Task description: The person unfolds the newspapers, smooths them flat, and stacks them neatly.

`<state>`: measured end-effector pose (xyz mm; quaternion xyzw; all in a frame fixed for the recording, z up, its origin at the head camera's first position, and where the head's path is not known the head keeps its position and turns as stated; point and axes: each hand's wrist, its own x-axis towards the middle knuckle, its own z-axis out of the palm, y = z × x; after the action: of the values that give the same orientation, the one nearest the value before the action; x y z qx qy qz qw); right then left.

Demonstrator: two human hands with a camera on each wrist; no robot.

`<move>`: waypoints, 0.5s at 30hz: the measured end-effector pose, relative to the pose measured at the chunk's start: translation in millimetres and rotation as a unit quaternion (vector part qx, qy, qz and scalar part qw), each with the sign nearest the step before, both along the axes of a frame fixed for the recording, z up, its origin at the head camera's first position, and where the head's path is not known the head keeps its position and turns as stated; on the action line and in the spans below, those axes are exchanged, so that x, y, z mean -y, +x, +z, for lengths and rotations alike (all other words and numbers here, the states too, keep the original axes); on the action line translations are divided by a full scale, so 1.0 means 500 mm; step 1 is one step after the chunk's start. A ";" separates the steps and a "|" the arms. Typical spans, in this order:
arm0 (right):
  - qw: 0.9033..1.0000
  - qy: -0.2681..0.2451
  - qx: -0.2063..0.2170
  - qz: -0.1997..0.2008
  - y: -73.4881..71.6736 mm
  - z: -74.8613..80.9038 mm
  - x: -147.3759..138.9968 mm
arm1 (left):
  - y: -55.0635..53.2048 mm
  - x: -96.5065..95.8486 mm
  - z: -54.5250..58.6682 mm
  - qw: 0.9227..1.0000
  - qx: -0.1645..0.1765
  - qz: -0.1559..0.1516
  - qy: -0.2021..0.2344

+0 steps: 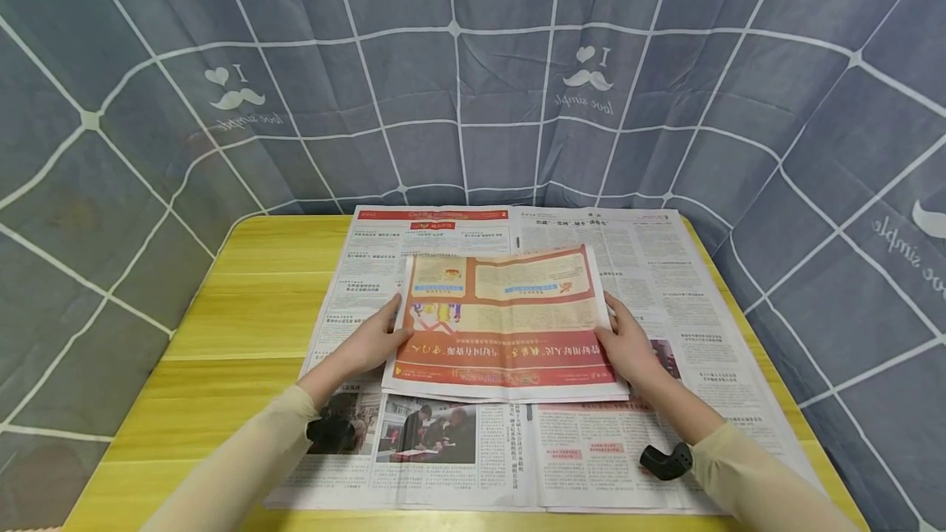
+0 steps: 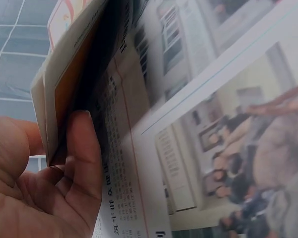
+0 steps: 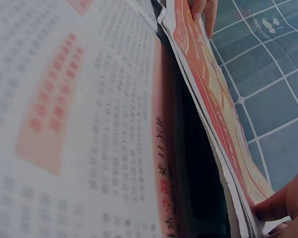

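Observation:
A folded newspaper [image 1: 510, 318] with a red and orange page facing up is held between both hands in the head view. My left hand [image 1: 373, 341] pinches its left edge, thumb on top and curled fingers beneath, as the left wrist view shows. At the opposite edge my right hand [image 1: 630, 347] grips the paper, its thumb [image 3: 273, 204] lying on the printed face. Several layers show along the folded edge in the right wrist view. Under it a larger newspaper [image 1: 709, 351] lies spread open, and a dark gap shows between the two.
The yellow wooden table [image 1: 222, 302] shows mainly to the left of the spread newspaper. A grey checked curtain [image 1: 502, 89] encloses the back and both sides. A black wrist device [image 1: 665, 462] is on the right wrist, and another [image 1: 331, 435] on the left.

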<state>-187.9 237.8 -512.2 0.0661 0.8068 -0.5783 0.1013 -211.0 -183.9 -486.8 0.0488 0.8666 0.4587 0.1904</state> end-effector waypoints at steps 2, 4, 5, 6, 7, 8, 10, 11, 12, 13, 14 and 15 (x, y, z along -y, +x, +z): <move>1.000 -0.003 -0.005 0.005 0.007 0.001 -0.002 | 0.005 0.000 -0.003 1.000 0.002 -0.002 0.009; 1.000 -0.009 -0.009 0.011 0.015 0.002 -0.004 | 0.009 0.000 -0.005 1.000 0.004 -0.002 0.019; 1.000 -0.011 -0.010 0.015 0.019 0.002 -0.005 | 0.012 0.000 -0.005 1.000 0.004 -0.004 0.024; 1.000 -0.012 -0.011 0.019 0.023 0.003 -0.005 | 0.014 0.001 -0.006 1.000 0.002 -0.009 0.029; 1.000 -0.010 -0.012 0.023 0.027 0.002 -0.006 | 0.016 0.002 -0.006 0.999 0.000 -0.012 0.031; 1.000 -0.008 -0.011 0.025 0.030 0.001 -0.007 | 0.019 0.002 -0.006 0.999 -0.002 -0.015 0.032; 1.000 -0.007 -0.009 0.025 0.036 0.000 -0.008 | 0.024 0.002 -0.006 0.999 -0.003 -0.016 0.034; 1.000 -0.006 -0.008 0.025 0.038 -0.001 -0.008 | 0.026 0.002 -0.006 0.999 -0.004 -0.018 0.034; 1.000 -0.006 -0.007 0.024 0.040 -0.003 -0.009 | 0.029 0.002 -0.006 0.999 -0.006 -0.019 0.032; 1.000 -0.006 -0.006 0.023 0.042 -0.004 -0.009 | 0.032 0.002 -0.005 0.999 -0.005 -0.017 0.027; 1.000 -0.008 -0.006 0.021 0.043 -0.005 -0.008 | 0.035 0.001 -0.005 1.000 -0.007 -0.016 0.022; 1.000 -0.008 -0.008 0.021 0.045 -0.007 -0.008 | 0.038 0.000 -0.004 1.000 -0.009 -0.015 0.018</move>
<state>-165.6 242.0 -515.5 0.0438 0.8041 -0.5829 0.1078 -192.0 -184.1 -488.6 0.0693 0.8590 0.4708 0.1888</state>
